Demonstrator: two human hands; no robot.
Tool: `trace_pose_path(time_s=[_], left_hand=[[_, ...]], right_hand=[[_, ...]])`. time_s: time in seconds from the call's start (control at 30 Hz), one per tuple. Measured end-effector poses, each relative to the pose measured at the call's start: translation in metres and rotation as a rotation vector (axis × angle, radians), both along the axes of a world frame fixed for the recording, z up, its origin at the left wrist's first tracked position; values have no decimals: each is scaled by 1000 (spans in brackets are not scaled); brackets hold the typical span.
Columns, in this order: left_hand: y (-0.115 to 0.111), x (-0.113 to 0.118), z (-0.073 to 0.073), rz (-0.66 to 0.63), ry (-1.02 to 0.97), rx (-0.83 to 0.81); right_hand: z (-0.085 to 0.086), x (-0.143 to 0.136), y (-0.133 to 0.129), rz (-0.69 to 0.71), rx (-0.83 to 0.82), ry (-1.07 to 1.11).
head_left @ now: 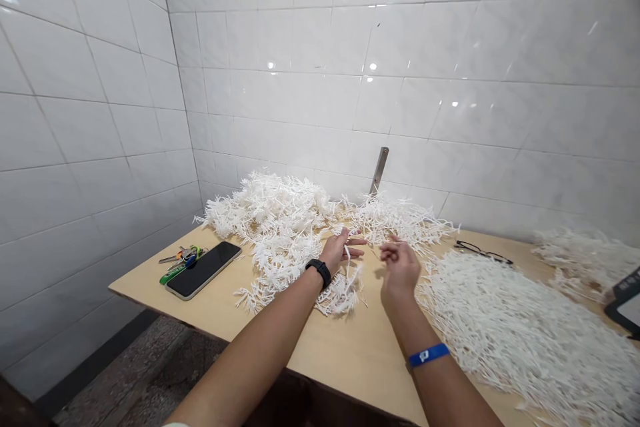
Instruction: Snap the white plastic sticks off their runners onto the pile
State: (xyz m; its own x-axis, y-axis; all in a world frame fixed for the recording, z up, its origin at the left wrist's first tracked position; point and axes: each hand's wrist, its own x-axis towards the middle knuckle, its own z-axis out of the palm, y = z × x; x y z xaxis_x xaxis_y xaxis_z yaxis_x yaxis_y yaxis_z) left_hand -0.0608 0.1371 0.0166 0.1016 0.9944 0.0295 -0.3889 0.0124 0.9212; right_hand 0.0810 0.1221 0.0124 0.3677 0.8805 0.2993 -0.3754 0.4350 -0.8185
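Note:
My left hand, with a black watch on its wrist, is over the edge of a heap of white branched strands. Its fingers are partly stretched out, and a thin white strand runs down between them. Across a small gap, my right hand has its fingers curled in toward the thumb, facing the left. Whatever may be between those fingertips is too small to make out. A blue band circles the right forearm.
A black phone and keys lie at the table's left. Glasses sit behind a wide spread of small white pieces on the right. A metal strip stands against the tiled wall. A dark object is at the far right.

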Motion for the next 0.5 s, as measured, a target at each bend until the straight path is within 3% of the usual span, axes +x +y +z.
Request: trace_pose_path(time_s=[0.07, 0.17, 0.27, 0.5], left_hand=[[0, 1, 0, -30, -11, 8], [2, 1, -1, -68, 13, 45], [3, 1, -2, -92, 45, 72], [-1, 2, -6, -168, 106, 6]], right_hand=[[-2, 19, 11, -141, -74, 192], [-8, 34, 21, -96, -229, 246], [-9, 27, 20, 38, -308, 86], [-3, -5, 6, 371, -247, -360]])
